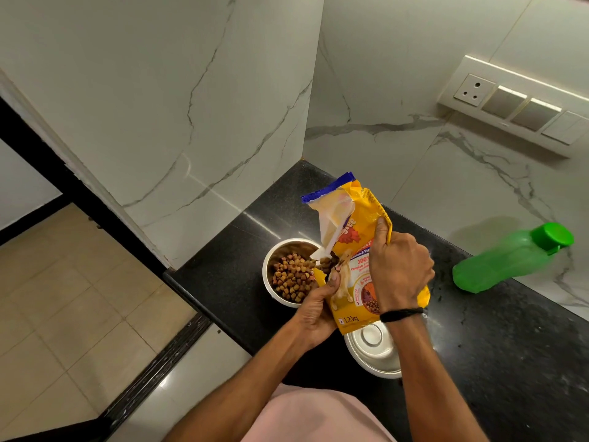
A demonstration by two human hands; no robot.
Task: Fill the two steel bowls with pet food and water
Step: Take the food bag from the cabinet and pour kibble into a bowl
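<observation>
A yellow pet food bag (357,250) with a blue top strip is tilted over a steel bowl (271,266) on the black counter. Brown kibble (291,277) fills much of that bowl, and more sits at the bag's torn opening. My left hand (314,309) grips the bag's lower left edge beside the opening. My right hand (398,269) grips the bag's right side, thumb on its edge. A second steel bowl (373,349) sits nearer me, partly hidden by the bag and my right forearm; it holds no kibble. A green water bottle (510,260) with its cap on stands to the right.
The black granite counter (494,362) ends at its left edge above a tiled floor (63,298). Marble walls close the corner behind the bowls. A switch panel (516,103) is on the right wall.
</observation>
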